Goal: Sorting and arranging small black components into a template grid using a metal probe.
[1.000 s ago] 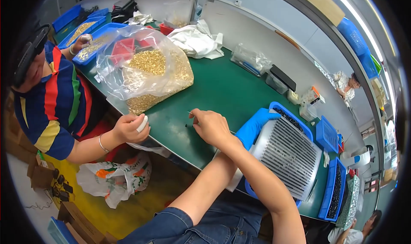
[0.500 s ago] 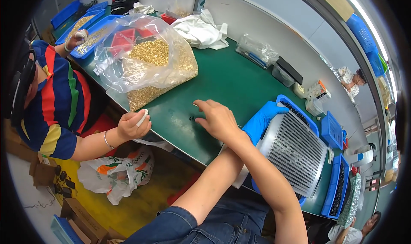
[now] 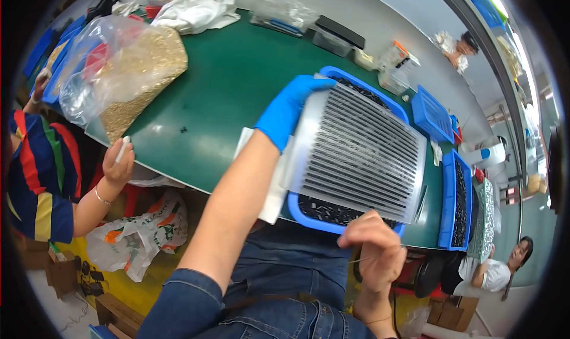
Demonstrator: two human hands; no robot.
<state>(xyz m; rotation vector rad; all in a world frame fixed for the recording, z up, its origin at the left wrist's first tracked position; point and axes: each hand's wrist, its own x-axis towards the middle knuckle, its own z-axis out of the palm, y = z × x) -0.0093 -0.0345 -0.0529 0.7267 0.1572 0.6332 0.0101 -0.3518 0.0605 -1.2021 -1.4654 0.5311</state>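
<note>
My left hand (image 3: 292, 108), in a blue glove, grips the far left corner of a translucent slotted tray (image 3: 363, 152). Dark strips fill the tray's rows. It lies tilted across a blue bin (image 3: 309, 224) holding many small black pieces (image 3: 329, 210), which show at the bin's far and near ends. Bare, my right hand (image 3: 377, 253) hovers by the tray's near edge, its fingers loosely bent and apart; I see nothing held in it. A white sheet (image 3: 274, 187) sticks out left of the bin, beneath my left forearm.
A clear bag of gold-coloured bits (image 3: 148, 60) stands at the left, beside a co-worker's hand (image 3: 119, 161). Another blue bin of black pieces (image 3: 457, 202) sits at the right, with an empty-looking blue basket (image 3: 432, 114) behind it. Some dark specks (image 3: 183, 130) lie on the green table (image 3: 214, 95).
My right hand has swung from over the table at the left, across my left arm, to the bin's near side. The view has turned right; my left hand stays at the tray's corner.
</note>
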